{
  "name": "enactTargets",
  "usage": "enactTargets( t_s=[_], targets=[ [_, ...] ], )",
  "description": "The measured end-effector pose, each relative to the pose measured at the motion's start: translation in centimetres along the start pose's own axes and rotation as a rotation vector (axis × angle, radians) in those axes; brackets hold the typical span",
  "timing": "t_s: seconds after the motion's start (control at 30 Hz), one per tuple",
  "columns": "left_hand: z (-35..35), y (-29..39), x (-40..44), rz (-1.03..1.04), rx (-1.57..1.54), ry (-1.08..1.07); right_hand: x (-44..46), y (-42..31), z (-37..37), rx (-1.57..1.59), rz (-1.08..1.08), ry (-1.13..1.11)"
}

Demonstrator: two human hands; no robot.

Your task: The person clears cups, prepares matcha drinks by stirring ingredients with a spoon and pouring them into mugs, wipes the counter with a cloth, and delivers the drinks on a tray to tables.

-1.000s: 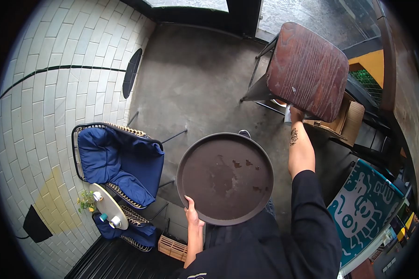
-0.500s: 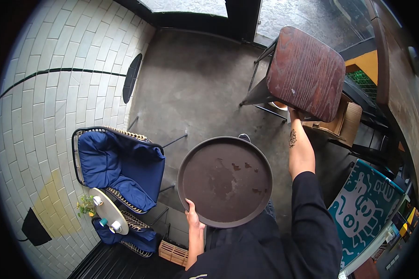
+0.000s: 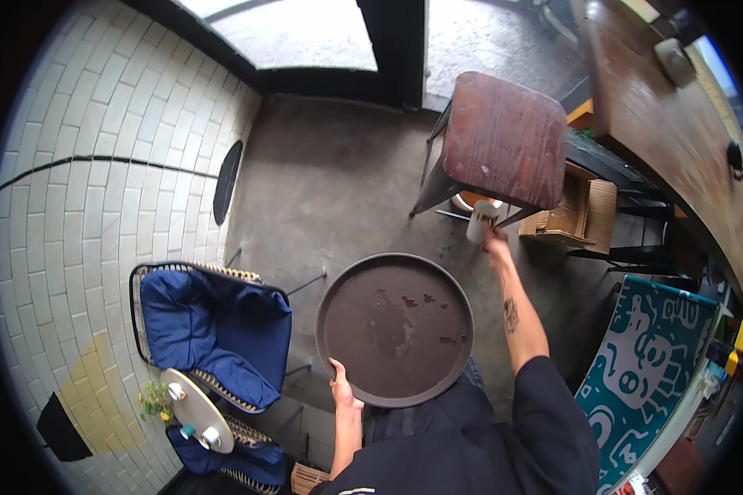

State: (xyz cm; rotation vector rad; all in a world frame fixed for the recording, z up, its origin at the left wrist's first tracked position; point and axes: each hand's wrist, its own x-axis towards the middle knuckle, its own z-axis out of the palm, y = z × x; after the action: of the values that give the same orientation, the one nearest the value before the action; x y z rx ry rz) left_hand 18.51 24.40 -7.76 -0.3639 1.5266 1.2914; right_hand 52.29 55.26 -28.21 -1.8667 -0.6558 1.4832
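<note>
A round brown serving tray (image 3: 363, 330) lies level before me, with wet patches on its surface. My left hand (image 3: 347, 392) grips its near left rim, thumb on top. Out to the right, my right hand (image 3: 495, 241) is closed on a white mug (image 3: 481, 221) with a small dark print. The mug is just below the near edge of a stool (image 3: 504, 140) with a worn reddish-brown wooden seat. Partly behind the mug, under the stool, a round container (image 3: 466, 200) with orange-brown inside shows in part.
An open cardboard box (image 3: 590, 210) sits right of the stool, near a wooden counter (image 3: 636, 99). To the left are a blue cushioned chair (image 3: 248, 338) and a small round table (image 3: 196, 404) with cups and flowers. A teal patterned deck chair (image 3: 644, 371) stands at right.
My right hand has come out from beneath the stool seat, bringing the white mug into view. My left hand keeps its hold on the tray. The view has shifted.
</note>
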Motion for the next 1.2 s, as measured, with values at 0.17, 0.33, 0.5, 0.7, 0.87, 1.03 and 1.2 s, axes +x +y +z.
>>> enactTargets(
  t_s=[0.17,0.33,0.5,0.7,0.87,1.03,1.2],
  targets=[
    [-0.8,2.8,1.5,0.017,0.058,-0.120,-14.2,-1.3,-2.8,0.109,-0.140,-0.121],
    [0.0,6.3,3.7,0.140,0.321,-0.201,-29.4,-3.0,-5.2,0.132,-0.282,0.049],
    [2.8,7.9,1.8,0.102,0.571,-0.395,-45.5,-3.9,-5.3,0.134,-0.377,0.220],
    [5.8,1.0,-3.4,-0.051,0.767,-0.785,-55.8,2.2,-5.1,0.261,-0.469,0.424],
    [6.0,-7.6,-8.8,-0.237,0.960,-0.960,-63.5,7.4,-6.9,0.114,-0.546,0.732],
    [2.8,-14.6,-16.0,-0.323,1.243,-1.187,-71.2,14.7,-9.1,0.211,-0.520,1.017],
    [-4.1,-23.7,-25.1,-0.457,1.439,-1.355,-79.3,24.9,-13.1,0.282,-0.475,1.264]
  ],
)
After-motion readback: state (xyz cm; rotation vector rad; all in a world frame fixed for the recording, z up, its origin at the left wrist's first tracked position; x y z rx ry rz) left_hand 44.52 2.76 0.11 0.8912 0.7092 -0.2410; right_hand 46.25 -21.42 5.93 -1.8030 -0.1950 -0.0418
